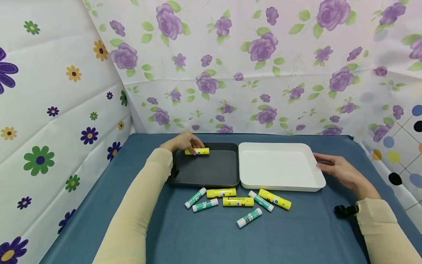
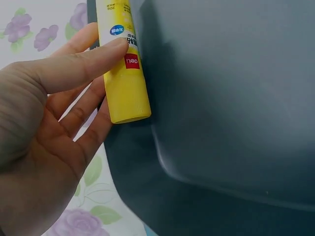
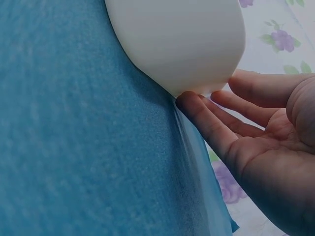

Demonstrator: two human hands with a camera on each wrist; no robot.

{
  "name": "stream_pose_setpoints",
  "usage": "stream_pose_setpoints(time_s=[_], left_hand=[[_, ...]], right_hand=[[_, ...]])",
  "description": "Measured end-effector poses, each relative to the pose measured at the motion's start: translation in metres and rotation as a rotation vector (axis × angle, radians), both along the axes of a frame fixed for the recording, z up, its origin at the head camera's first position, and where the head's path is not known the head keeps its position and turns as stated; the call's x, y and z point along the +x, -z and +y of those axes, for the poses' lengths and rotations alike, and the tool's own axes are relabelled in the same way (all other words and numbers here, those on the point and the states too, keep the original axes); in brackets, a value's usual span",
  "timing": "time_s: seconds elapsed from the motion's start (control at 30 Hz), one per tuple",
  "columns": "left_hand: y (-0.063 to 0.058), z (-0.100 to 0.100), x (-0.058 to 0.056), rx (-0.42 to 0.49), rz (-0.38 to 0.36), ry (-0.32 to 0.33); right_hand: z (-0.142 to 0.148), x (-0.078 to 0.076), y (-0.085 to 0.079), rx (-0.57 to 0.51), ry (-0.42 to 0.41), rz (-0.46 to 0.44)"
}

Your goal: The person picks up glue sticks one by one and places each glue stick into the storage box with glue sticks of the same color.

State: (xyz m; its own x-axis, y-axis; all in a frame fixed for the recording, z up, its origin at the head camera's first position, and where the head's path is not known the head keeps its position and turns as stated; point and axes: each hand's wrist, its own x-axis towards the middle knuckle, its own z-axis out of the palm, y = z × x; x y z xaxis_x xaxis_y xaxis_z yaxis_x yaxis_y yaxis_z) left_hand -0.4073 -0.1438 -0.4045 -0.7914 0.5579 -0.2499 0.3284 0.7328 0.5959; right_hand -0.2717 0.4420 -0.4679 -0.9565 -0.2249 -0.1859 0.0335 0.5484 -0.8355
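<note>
My left hand (image 1: 184, 142) pinches a yellow glue stick (image 2: 125, 96) between thumb and fingers at the far left part of the dark tray (image 1: 211, 172). In the left wrist view the thumb lies across the label, and the stick runs along the tray's wall. Beside the dark tray stands a white tray (image 1: 277, 167) with nothing in it. The fingertips of my right hand (image 1: 343, 170) touch the right side of that white tray; in the right wrist view its fingers (image 3: 209, 123) are nearly straight at the tray's edge.
In front of the trays lie three yellow glue sticks, one by the dark tray (image 1: 221, 193), and several green-and-white glue sticks (image 1: 249, 217). A blue cloth (image 1: 296, 234) covers the table. Flowered curtains (image 1: 211, 84) hang behind and at the sides.
</note>
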Motion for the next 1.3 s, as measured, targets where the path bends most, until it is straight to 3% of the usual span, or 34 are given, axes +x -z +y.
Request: stream_pose_setpoints(time_s=[0.6,1.3], left_hand=[[0.012,0.003,0.009,-0.021,0.09,-0.009],[0.011,0.002,0.009,-0.016,0.087,-0.014]], right_hand=[[-0.001,-0.001,0.0,0.011,0.001,-0.004],[-0.001,-0.002,0.0,-0.008,0.004,-0.014]])
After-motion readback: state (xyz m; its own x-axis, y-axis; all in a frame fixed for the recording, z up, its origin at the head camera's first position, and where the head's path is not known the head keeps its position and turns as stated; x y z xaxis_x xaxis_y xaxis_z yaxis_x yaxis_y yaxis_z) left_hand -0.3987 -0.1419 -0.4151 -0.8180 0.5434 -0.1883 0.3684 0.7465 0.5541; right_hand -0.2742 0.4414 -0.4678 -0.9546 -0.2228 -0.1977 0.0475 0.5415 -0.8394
